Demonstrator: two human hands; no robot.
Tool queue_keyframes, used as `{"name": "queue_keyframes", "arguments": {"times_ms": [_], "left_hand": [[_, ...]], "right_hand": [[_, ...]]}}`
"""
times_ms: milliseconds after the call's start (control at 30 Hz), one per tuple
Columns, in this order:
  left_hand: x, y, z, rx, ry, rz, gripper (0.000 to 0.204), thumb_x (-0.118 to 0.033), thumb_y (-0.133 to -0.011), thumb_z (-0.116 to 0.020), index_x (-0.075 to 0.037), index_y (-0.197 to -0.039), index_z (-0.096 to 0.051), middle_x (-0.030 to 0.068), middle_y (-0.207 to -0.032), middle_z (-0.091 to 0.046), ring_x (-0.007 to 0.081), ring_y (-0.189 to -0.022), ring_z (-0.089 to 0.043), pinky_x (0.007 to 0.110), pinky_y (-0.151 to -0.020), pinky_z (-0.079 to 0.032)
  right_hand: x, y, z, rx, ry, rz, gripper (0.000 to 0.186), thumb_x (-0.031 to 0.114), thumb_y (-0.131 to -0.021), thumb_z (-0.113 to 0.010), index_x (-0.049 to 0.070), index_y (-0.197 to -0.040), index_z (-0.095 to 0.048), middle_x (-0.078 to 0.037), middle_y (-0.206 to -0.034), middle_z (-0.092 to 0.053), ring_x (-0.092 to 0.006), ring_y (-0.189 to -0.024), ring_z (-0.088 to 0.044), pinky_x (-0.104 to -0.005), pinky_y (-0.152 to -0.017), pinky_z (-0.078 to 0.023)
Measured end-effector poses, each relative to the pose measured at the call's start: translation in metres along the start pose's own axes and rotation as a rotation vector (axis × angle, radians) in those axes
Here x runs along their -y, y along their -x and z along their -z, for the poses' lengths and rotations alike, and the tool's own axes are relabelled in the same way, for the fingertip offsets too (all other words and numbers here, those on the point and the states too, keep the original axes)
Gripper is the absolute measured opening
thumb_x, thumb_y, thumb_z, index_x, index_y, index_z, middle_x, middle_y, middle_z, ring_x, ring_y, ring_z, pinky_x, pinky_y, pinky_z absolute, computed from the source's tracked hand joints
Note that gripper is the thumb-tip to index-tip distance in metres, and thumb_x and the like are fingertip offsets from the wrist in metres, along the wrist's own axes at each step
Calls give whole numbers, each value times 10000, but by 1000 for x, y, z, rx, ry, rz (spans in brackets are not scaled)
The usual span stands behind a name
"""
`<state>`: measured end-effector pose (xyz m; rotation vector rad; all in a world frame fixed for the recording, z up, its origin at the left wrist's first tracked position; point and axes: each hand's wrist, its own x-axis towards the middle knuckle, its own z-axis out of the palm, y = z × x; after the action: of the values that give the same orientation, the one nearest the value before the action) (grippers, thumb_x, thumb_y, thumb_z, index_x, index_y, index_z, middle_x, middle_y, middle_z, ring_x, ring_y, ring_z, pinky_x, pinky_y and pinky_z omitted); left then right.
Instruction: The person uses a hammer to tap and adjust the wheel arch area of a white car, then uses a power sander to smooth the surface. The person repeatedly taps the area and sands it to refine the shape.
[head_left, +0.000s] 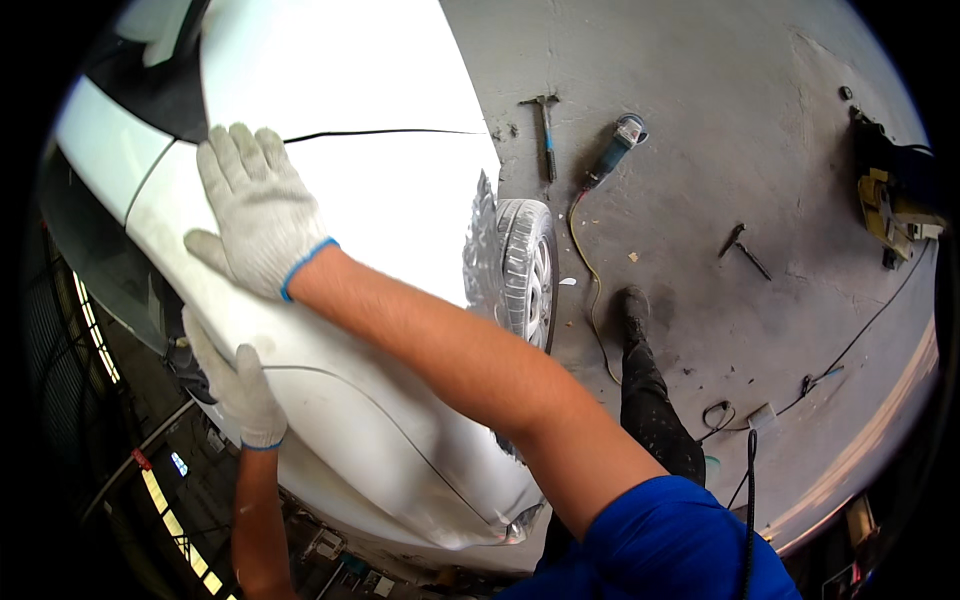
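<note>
Both hands wear pale knitted work gloves with blue cuffs, and neither holds a thing. My right hand (258,215) lies flat on the white car body panel (400,190), its fingers stretched toward a dark seam and the windscreen corner. Lower on the car, my left hand (240,395) rests at the edge of the bodywork with its fingers extended and its thumb apart. Crumpled, bare grey metal (482,245) shows along the wheel arch, beside the tyre (522,265). My right forearm crosses over the panel and hides part of it.
An angle grinder (612,152) with a yellowish cord lies on the grey floor (690,120) next to a blue-handled hammer (547,138). A smaller hammer (746,252) lies farther right. A dark cable (870,322) runs to yellow-and-dark equipment (890,205) at the right rim.
</note>
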<state>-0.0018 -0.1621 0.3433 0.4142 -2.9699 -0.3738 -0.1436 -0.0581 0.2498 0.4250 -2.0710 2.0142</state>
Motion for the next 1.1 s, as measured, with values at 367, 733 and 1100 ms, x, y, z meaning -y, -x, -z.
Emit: {"name": "queue_keyframes", "arguments": {"times_ms": [367,733,1100], "left_hand": [[13,-2,8,135,-52,-72,813,-273,-935,-373,62,-1598,-42,217,-1662,-118,330,-1497,-254,469,-1212,-232],[32,1,38,119,-180,-30,836,-321,-931,-369,55,-1598,-34,217,-1649,-131,344,-1494,-254,498,-1202,-246],[34,26,34,129,-169,78,828,-323,-936,-376,52,-1599,-51,223,-1640,-160,347,-1488,-268,497,-1199,-252]], "right_hand": [[-127,91,55,48,2,-520,857,413,-975,-527,-115,-1550,-173,-330,-1612,-218,-452,-1528,-166,-504,-1256,-118],[-359,114,51,-71,24,-897,592,492,-1012,-429,-51,-1230,-517,-288,-1313,-553,-448,-1261,-506,-490,-1063,-407],[-159,87,55,37,15,-682,836,374,-965,-595,-153,-1504,-233,-397,-1542,-266,-538,-1444,-261,-541,-1215,-212]]}}
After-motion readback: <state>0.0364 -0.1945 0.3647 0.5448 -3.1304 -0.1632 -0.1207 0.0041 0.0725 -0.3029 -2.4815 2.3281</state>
